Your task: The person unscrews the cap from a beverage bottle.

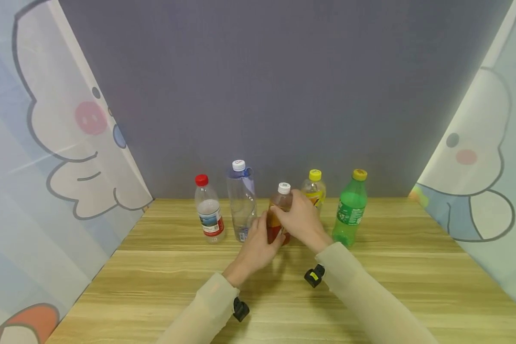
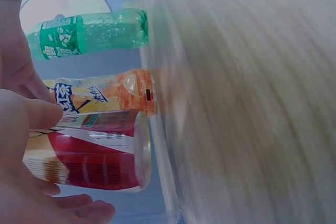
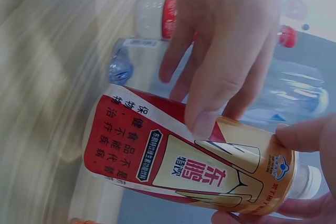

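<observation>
An energy drink bottle (image 1: 273, 231) with a red-and-gold label and white cap stands between both hands. My right hand (image 1: 303, 220) grips its upper part, thumb on the near side and fingers round the far side. Lower down, my left hand (image 1: 254, 248) holds it, the thumb (image 3: 205, 121) on the label and other fingers along the opposite side. The right wrist view shows the label facing the camera and the white cap (image 3: 312, 182) in place. Whether the bottle's base touches the table cannot be told.
A red-capped bottle (image 1: 209, 217) and tall clear bottle (image 1: 242, 203) stand left. A yellow-capped iced tea bottle (image 1: 314, 191), partly hidden by my right hand, and a green soda bottle (image 1: 350, 208) stand right. Behind the wooden table (image 1: 155, 282) rises a grey panel (image 1: 284, 95).
</observation>
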A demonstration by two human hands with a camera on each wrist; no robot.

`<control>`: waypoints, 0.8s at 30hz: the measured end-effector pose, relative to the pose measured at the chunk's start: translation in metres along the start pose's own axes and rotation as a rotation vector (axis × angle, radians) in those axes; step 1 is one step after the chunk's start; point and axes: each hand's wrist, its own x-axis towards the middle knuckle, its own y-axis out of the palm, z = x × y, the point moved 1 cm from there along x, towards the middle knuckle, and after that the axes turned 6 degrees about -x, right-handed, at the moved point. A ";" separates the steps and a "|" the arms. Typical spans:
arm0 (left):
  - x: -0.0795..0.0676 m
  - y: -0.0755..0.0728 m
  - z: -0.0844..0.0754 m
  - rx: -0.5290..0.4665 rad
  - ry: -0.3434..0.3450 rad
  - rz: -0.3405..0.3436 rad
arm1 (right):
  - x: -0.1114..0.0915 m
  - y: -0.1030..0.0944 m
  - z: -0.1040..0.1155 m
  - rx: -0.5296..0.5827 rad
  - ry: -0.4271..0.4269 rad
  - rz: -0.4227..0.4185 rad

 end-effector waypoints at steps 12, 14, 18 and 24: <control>-0.004 -0.007 -0.005 -0.116 0.045 -0.012 | -0.020 -0.022 0.002 0.112 -0.015 -0.011; -0.005 -0.009 -0.005 -0.134 0.057 -0.002 | -0.023 -0.023 0.002 0.128 -0.018 -0.007; -0.006 -0.012 -0.004 -0.153 0.084 0.011 | -0.028 -0.026 0.003 0.137 -0.018 -0.003; -0.009 -0.014 -0.006 -0.228 0.107 0.038 | -0.033 -0.028 0.003 0.149 -0.018 -0.001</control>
